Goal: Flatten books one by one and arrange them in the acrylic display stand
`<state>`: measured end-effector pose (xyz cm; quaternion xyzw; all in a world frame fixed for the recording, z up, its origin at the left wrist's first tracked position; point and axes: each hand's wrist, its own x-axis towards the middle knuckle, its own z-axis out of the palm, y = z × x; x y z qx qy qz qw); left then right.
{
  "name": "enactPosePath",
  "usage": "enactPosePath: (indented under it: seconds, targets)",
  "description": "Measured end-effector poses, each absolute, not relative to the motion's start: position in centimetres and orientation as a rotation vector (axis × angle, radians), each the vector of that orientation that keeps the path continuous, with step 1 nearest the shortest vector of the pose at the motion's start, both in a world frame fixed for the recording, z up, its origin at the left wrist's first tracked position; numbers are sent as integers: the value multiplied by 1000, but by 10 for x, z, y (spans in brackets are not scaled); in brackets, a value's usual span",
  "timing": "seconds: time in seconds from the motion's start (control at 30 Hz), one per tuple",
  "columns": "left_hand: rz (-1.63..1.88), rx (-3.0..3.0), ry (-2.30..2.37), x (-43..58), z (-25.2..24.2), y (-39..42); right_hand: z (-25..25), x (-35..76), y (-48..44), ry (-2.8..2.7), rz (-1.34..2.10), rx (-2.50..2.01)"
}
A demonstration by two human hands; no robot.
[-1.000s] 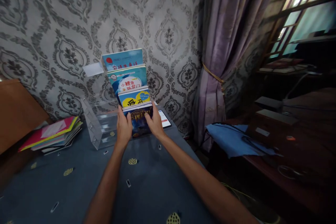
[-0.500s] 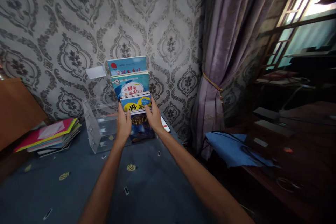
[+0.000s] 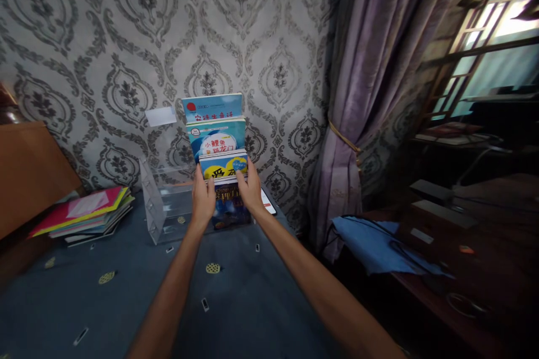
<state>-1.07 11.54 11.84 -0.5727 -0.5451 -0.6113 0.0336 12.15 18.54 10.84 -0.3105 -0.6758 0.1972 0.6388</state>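
Observation:
Both hands are on a blue book with yellow patches [image 3: 223, 168], one at each side edge. My left hand [image 3: 203, 197] is closed on its left edge, and my right hand [image 3: 251, 186] on its right, thumbs on the front cover. The book stands in a clear stepped acrylic rack [image 3: 152, 202]. Behind it rise a teal book with a round white title patch [image 3: 219, 133] and a taller light blue book [image 3: 214, 105]. In front, lower down, stands a dark blue book [image 3: 231, 210], partly hidden by my hands.
A phone [image 3: 268, 202] lies to the right of the rack. Left of the rack is a pile of books and folders [image 3: 90, 213], beside a brown box [image 3: 33, 174]. The blue tablecloth [image 3: 236, 314] has a printed pattern. A purple curtain [image 3: 357, 84] hangs at the right.
The view has shifted slightly, so the scene appears a little further right. Both hands keep their hold on the blue and yellow book, which shows no clear movement in the rack.

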Motion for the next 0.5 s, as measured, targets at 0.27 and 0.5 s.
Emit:
enactPosePath:
  seconds: [0.27,0.5]
  targets:
    - [-2010,-1779,-1617,-12,121,115,117,131,188,-1555,540,-657]
    - [-2061,-1729,-1604,-35,153,131,150,135,211,-1562,584,-718]
